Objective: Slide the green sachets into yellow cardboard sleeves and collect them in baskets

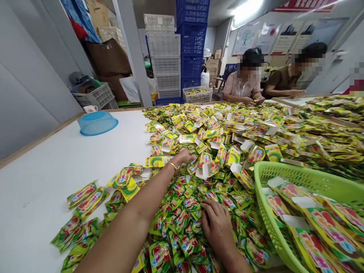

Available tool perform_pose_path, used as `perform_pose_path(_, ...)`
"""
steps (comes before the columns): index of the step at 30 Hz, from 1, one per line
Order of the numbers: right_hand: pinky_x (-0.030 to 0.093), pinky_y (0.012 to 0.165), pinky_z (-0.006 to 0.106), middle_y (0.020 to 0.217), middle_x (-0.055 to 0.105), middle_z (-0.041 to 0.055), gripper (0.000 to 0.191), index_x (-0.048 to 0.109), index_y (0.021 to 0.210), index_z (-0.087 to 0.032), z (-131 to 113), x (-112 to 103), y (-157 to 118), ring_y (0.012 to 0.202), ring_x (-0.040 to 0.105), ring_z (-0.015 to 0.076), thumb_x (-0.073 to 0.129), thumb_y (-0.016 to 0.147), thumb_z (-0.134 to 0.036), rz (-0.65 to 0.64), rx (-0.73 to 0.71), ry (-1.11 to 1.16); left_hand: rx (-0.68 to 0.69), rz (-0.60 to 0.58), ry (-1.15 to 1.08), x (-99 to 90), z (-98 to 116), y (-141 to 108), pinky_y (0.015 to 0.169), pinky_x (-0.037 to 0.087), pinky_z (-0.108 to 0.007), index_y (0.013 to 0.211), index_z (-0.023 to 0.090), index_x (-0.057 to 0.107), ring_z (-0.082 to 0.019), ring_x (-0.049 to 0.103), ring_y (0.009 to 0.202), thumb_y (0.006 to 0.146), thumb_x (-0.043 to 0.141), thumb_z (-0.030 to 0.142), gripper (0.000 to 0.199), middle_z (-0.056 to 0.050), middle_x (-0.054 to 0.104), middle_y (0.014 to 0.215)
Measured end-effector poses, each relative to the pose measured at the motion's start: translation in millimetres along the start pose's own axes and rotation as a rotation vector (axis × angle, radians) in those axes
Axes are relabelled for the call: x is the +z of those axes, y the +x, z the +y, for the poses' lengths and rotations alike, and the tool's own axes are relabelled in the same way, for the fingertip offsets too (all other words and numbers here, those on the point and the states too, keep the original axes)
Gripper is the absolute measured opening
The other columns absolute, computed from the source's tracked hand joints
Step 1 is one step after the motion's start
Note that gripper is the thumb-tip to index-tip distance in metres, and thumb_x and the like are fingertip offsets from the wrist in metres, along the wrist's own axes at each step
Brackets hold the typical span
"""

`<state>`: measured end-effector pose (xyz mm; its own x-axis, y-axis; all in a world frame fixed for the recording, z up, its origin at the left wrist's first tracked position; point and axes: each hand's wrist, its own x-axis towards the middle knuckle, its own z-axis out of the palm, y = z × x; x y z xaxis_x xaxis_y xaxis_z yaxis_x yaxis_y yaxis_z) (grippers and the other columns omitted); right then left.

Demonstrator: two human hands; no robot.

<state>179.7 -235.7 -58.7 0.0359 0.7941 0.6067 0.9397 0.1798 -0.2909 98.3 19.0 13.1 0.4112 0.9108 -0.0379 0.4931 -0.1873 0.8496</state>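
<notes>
My left hand reaches forward across the heap, its fingers curled together at the edge of the small yellow-green boxes; whatever they grip is hidden. A bracelet circles that wrist. Nearer me, my right hand lies palm down on green foil packets with red fruit pictures, its fingers bent and slightly apart. Open-ended flat cartons lie just ahead of both hands. To the right, a lime-green plastic basket holds several upright cartons with their white flaps up.
A blue plastic basin and a cup stand on the white table at left. Cartons spread far right. Two people sit across the table handling small things. Stacked crates rise behind.
</notes>
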Motion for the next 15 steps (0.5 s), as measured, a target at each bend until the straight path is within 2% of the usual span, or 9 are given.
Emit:
perform_pose_path(4,0.038,0.084,0.035,0.099,0.062,0.0039,0.017,0.057,0.095,-0.022,-3.3,-3.1,2.6,0.095,0.055,0.0183,0.044,0.086,-0.016,-0.026,0.035,0.037,-0.032,0.013,0.036,11.1,3.8,-0.3,0.057,0.028,-0.023,0.041,0.019,0.041,-0.016,0.045,0.063,0.053,0.07,0.013,0.033,0.006,0.033,0.042)
perform_pose_path(8,0.039,0.084,0.035,0.098,0.062,0.0038,0.016,0.056,0.094,-0.021,-4.2,-4.5,4.3,0.095,0.055,0.0183,0.045,0.085,-0.014,-0.024,0.039,0.059,-0.057,0.15,-0.012,13.5,-1.2,-12.8,0.057,0.025,-0.023,0.043,0.019,0.034,-0.015,0.042,0.064,0.058,0.065,0.014,0.035,0.006,0.028,0.045)
perform_pose_path(12,0.041,0.084,0.036,0.099,0.062,0.0046,0.016,0.057,0.096,-0.021,-1.2,-5.1,2.7,0.095,0.056,0.019,0.045,0.086,-0.016,0.011,0.032,0.085,-0.086,0.279,-0.17,-7.7,-4.2,-33.9,0.054,0.025,-0.022,0.053,0.021,0.028,-0.01,0.036,0.057,0.063,0.059,0.016,0.033,0.007,0.026,0.052)
perform_pose_path(15,0.044,0.087,0.037,0.101,0.063,0.0059,0.017,0.058,0.101,-0.021,-1.6,-6.3,1.2,0.097,0.057,0.0189,0.048,0.087,-0.02,0.082,0.036,0.161,-0.113,0.259,-0.326,-26.8,0.9,-66.2,0.053,0.033,-0.022,0.059,0.021,0.031,-0.009,0.04,0.054,0.065,0.059,0.022,0.028,0.007,0.036,0.056)
